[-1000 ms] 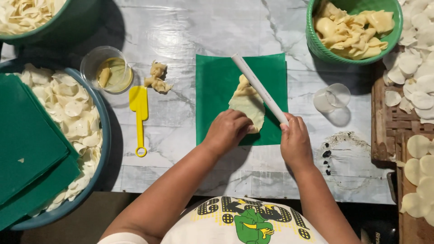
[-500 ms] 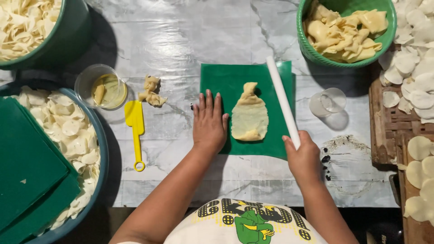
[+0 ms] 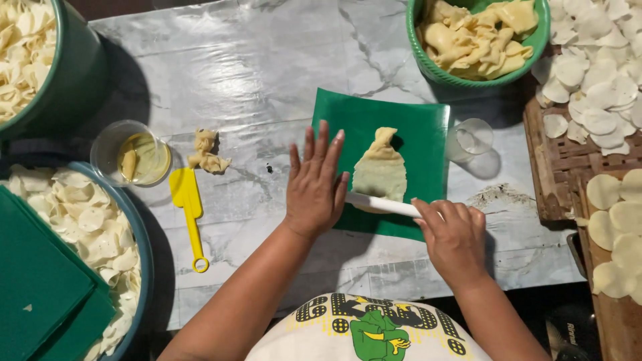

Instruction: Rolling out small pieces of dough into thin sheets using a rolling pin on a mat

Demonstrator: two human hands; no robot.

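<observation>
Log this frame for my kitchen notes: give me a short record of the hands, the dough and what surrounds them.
left hand: flat, fingers spread, on the green mat
right hand: gripping the white rolling stick
dough piece: flattened on the mat, stick across its near edge
left of mat: yellow spatula, dough scrap, plastic cup of oil
top right: green bowl of folded dough

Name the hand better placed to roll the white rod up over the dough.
Right. The right hand already grips the white rod at the dough's near edge; the left hand lies flat on the green mat.
</observation>
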